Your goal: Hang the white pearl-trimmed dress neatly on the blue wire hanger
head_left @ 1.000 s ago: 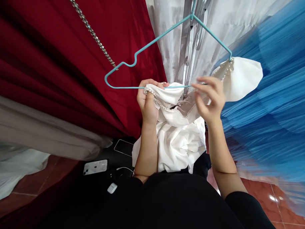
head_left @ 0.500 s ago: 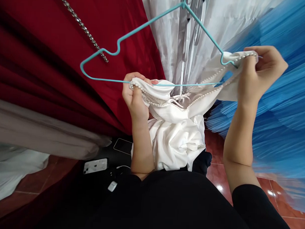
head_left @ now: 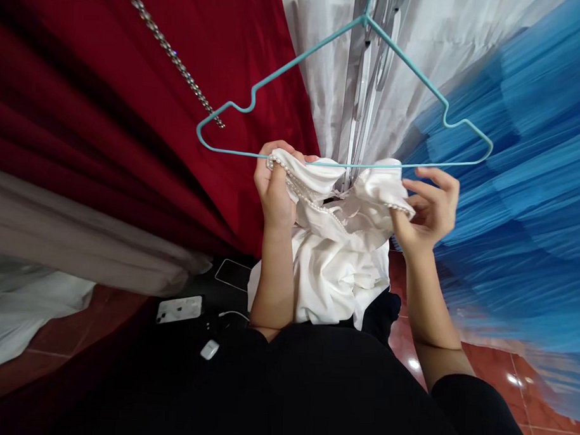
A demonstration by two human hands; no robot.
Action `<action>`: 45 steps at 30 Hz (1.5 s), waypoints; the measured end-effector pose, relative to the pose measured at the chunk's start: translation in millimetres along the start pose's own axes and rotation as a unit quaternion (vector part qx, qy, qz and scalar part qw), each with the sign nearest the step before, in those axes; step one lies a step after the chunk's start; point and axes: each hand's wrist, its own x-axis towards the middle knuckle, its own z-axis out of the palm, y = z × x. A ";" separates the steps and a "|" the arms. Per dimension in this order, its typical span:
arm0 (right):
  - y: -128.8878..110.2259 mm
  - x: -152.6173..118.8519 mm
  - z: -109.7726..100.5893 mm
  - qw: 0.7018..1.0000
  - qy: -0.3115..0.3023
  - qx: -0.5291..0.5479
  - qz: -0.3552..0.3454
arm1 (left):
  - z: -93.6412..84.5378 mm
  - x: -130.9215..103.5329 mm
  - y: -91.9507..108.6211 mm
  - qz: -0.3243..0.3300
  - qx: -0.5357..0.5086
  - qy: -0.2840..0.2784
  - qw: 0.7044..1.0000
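A white dress [head_left: 345, 276] with pearl-trimmed edges lies bunched over my lap, its upper part raised in front of me. Gathered fabric and a pearl edge are pinched in my left hand [head_left: 278, 185], at the bottom bar of a light teal hanger [head_left: 305, 50]. On the other side, my right hand [head_left: 426, 213] holds the dress's pearl edge between thumb and fingers, just below the same bar. Some of its fingers are loosely bent. Both ends of the hanger show bare, and the hook's top is cut off by the frame.
Red fabric [head_left: 219, 63] with a rhinestone band [head_left: 167, 48] hangs left, and blue tulle [head_left: 523, 206] hangs right. White cloth and metal rails [head_left: 365, 93] are behind the hanger. A phone [head_left: 179, 309], a second dark phone [head_left: 233, 276] and a small white case [head_left: 210, 349] lie lower left.
My right hand has moved left and down with its side of the dress, which has come off the hanger's right end. My left hand keeps its grip on the dress.
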 end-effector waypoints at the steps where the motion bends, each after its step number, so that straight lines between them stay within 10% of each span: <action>1: -6.0 5.3 7.9 0.999 -0.045 0.018 -0.015 | 0.2 -0.3 -0.2 -0.004 0.010 0.002 1.000; 4: -10.2 18.2 30.7 0.988 -0.142 0.057 -0.024 | 1.0 -4.1 -1.0 -0.012 0.014 -0.003 1.000; 10: -7.8 19.6 47.9 0.995 -0.086 0.037 0.035 | -7.4 -21.3 -0.4 -0.017 -0.002 -0.034 0.999; 17: -18.2 16.6 50.4 0.993 -0.050 0.091 0.054 | -52.4 -8.4 18.0 0.132 0.197 0.204 0.950; 24: -12.1 21.6 50.4 0.993 -0.079 0.050 0.074 | -67.8 44.8 59.2 0.223 0.264 0.256 0.903; 30: -15.3 18.4 52.0 0.995 -0.074 0.018 0.068 | -63.2 88.7 57.5 0.170 0.342 0.139 0.914; 45: -17.5 22.1 51.8 0.995 -0.054 0.022 0.079 | -98.5 84.5 38.7 0.036 0.300 0.176 0.937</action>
